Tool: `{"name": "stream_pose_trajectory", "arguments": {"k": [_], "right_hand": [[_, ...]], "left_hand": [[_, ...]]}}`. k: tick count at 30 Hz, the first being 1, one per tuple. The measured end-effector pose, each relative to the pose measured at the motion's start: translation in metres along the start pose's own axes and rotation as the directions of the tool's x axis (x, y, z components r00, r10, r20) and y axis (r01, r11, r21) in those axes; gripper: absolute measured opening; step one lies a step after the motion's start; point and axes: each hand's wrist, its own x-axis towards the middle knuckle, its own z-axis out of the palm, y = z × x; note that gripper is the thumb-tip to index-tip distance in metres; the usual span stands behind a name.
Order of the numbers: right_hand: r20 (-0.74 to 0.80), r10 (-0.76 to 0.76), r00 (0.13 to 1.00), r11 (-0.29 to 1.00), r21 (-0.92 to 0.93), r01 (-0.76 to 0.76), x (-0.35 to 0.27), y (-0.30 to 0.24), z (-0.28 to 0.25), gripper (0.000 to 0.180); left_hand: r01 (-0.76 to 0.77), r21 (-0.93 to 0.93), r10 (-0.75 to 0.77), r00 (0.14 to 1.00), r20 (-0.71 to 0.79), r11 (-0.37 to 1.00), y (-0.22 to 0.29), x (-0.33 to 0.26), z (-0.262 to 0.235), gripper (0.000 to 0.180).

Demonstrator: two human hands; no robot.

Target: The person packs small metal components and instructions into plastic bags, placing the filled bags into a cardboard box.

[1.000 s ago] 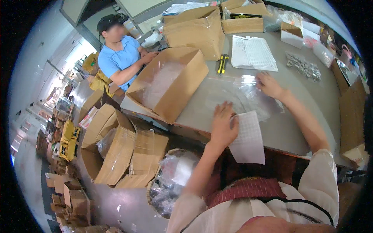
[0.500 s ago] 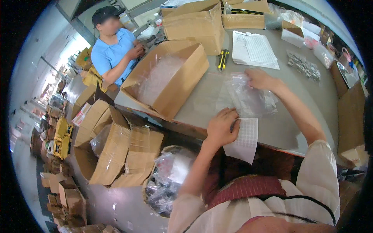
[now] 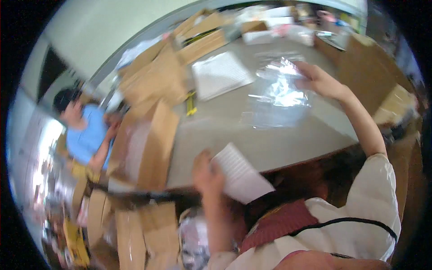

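My right hand [image 3: 320,81] grips a clear plastic bag [image 3: 279,94] by its upper right corner and holds it lifted over the grey table [image 3: 252,144]. My left hand [image 3: 206,173] holds a white printed paper slip [image 3: 240,174] near the table's front edge. The picture is blurred by motion.
A large open cardboard box [image 3: 150,139] stands on the table's left side, with more flat boxes [image 3: 180,58] behind it. A white printed sheet [image 3: 220,74] lies at the back. A person in a blue shirt [image 3: 85,135] works at far left. Cartons [image 3: 126,229] crowd the floor.
My right hand has lifted the clear bag up off the table. My left hand has picked the paper slip up from the table edge. The view has swung and blurred.
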Motion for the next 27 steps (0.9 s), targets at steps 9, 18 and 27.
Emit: {"name": "stream_pose_trajectory", "arguments": {"k": [9,18,27], "right_hand": [[-0.509,-0.012,0.861,0.762,-0.562,-0.322,-0.087,-0.001,-0.324,0.033],[-0.239,0.472,0.849,0.609,-0.607,-0.510,-0.086,0.135,-0.350,0.040],[-0.240,-0.465,0.852,0.777,-0.572,0.263,-0.042,-0.056,-0.171,0.022]], "left_hand": [[0.052,-0.088,-0.053,0.998,-0.013,0.995,0.002,-0.010,0.003,0.035],[0.063,-0.005,-0.063,0.998,0.002,0.998,0.003,-0.009,-0.017,0.042],[0.196,-0.233,-0.036,0.832,0.554,0.953,-0.018,0.050,-0.008,0.024]]}}
